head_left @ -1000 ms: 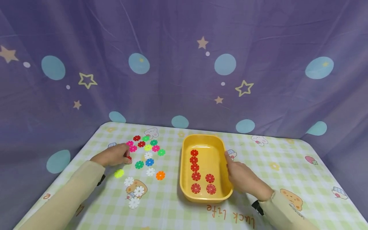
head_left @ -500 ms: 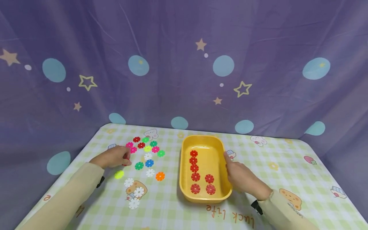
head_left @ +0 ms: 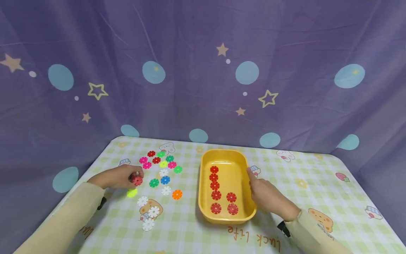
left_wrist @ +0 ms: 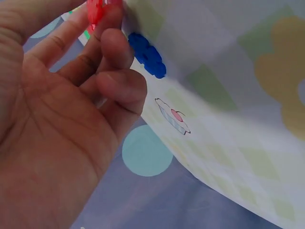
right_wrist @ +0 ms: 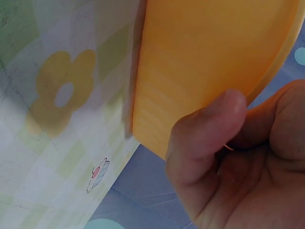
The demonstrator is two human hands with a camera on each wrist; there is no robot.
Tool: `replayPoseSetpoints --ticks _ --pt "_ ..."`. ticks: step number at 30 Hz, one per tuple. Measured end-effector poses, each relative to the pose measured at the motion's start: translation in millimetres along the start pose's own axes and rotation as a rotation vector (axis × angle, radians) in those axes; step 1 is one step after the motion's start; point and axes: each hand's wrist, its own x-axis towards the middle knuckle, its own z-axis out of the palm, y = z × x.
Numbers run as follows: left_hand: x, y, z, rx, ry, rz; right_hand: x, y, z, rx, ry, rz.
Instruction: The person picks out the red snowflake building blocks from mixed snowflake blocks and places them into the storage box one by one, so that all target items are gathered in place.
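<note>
Your left hand (head_left: 115,177) has a red piece (head_left: 137,181) pinched at the fingertips, the fingers mostly curled in; you cannot tell from here whether a second piece is tucked behind it. Your right hand (head_left: 268,195) curls over the rim of the yellow tray (head_left: 222,221) at its 3 o'clock, and the held piece sits well apart from the tray, toward its 9 o'clock. The likeliest trouble is a slip: the piece is thin and notched, so a loose pinch could let it spin out and drop on the desk (head_left: 269,165). A low path toward 3 o'clock could sweep the green piece (head_left: 154,182) or the blue piece (head_left: 165,180) along. Dipping toward 7 o'clock could nudge the lime piece (head_left: 131,193), just beside your fingers. Bearing down with your right hand could tip the tray and slide the seven red pieces inside (head_left: 215,185) toward 3 o'clock, since they seem to lie loose; pulling on the rim could drag the whole tray.
</note>
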Motion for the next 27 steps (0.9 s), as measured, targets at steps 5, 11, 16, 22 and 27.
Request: replayPoseSetpoints --ticks 5,11,16,22,27 --pt "-2.3 2.0 -1.0 -0.012 -0.005 0.016 0.0 0.9 0.6 -0.009 0.007 -0.009" --pt "-0.7 4.5 3.5 -0.047 0.000 -0.020 0.1 0.9 1.0 -0.002 0.007 0.000" --pt "2.6 8.0 6.1 -0.051 0.018 -0.023 -0.1 0.5 0.6 0.006 0.006 0.008" --pt "6.1 10.5 7.4 -0.020 0.020 -0.033 -0.3 0.4 0.7 0.016 0.003 0.011" --pt "6.2 10.9 8.4 -0.014 -0.001 -0.065 -0.1 0.7 1.2 0.020 0.007 0.011"
